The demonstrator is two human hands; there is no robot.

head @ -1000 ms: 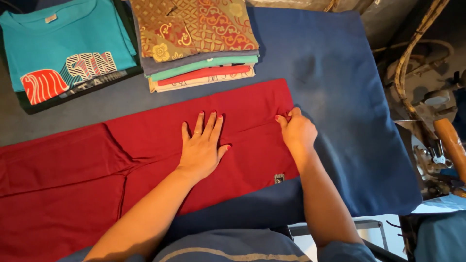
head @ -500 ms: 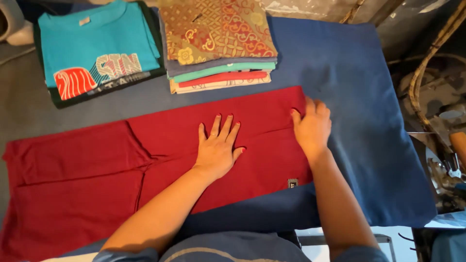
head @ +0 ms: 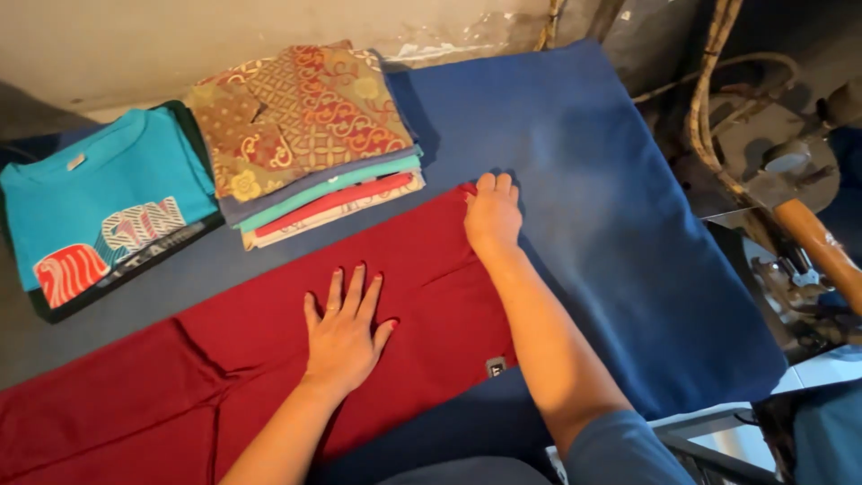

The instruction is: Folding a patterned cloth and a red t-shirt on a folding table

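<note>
The left hand lies flat with fingers spread wide on the red garment, which is stretched across the blue cloth. The right hand reaches forward, fingers together, pressing the garment's far corner.

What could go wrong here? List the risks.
1. The left hand presses flat beside a crease in the red garment; smoothing may set the wrinkle in.
2. The right hand works the garment's far corner close to the folded stack; a sweep might nudge it askew.
</note>
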